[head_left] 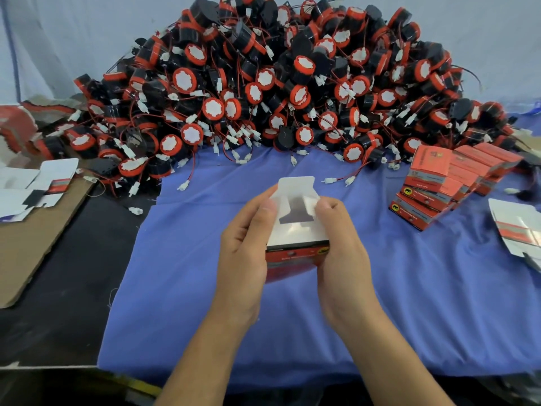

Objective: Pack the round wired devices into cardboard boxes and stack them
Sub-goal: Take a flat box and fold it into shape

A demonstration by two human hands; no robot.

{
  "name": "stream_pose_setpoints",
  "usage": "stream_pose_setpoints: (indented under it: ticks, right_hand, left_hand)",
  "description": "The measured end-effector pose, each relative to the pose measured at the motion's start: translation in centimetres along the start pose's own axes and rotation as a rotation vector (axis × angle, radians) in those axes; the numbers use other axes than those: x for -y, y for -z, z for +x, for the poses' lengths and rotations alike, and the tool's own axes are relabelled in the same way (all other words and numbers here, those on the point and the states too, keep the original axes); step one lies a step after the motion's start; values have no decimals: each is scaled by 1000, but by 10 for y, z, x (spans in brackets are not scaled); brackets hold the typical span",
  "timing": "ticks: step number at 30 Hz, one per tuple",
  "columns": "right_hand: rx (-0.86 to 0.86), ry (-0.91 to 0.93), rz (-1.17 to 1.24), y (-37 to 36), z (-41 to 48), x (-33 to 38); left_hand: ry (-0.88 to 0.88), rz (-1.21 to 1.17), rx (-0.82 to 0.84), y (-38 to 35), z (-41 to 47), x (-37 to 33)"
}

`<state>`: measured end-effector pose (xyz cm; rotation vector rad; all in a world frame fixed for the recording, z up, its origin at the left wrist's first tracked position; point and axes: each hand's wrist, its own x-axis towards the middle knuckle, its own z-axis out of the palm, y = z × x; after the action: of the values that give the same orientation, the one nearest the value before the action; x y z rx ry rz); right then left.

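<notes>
- Nearest to me, both bare forearms reach forward over the wrinkled blue cloth [190, 303] spread on the black worktop [67, 288].
- On the left, my left grip [248, 244] is curled round the left side of a small red and white cardboard box [295, 257], thumb pressed on its white side flap.
- Between both grips, that box is held over the middle of the cloth. Its top is open and the white tuck flap [295, 186] stands up at the far edge. The inside looks dark, and I cannot tell what it holds.
- On the box's right side, my right grip [342, 244] is curled round it, fingertips pinching the right side flap.
- Far left, flat white unfolded cartons [38, 183] lie on a brown cardboard sheet [35, 238].
- Along the back, a big heap of round black and red wired devices [292, 83] with white plugs runs from left to right, its front edge spilling onto the cloth.
- Right of centre, a stack of closed red cardboard boxes [439, 186] stands on the cloth, just before the heap's right end.
- Far right, another flattened white carton [518, 227] lies on the cloth.
</notes>
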<state>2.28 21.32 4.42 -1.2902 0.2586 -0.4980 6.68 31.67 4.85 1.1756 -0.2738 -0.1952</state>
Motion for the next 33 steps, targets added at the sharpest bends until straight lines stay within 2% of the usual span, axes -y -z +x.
stream_pose_setpoints:
  ticks: [7, 12, 16, 25, 33]
  right_hand:
    - [-2, 22, -3, 0, -8, -1]
    - [-29, -10, 1, 2, -12, -2]
    - [-25, -41, 3, 6, -13, -2]
    - [51, 34, 28, 6, -15, -8]
    - [-5, 129, -78, 0, -20, -6]
  left_hand:
    - [144, -19, 47, 3, -4, 5]
    - [133, 30, 78, 1, -6, 5]
    - [188, -44, 118, 1, -8, 6]
    - [142, 38, 163, 6, -8, 3]
    - [52, 168, 202, 6, -9, -6]
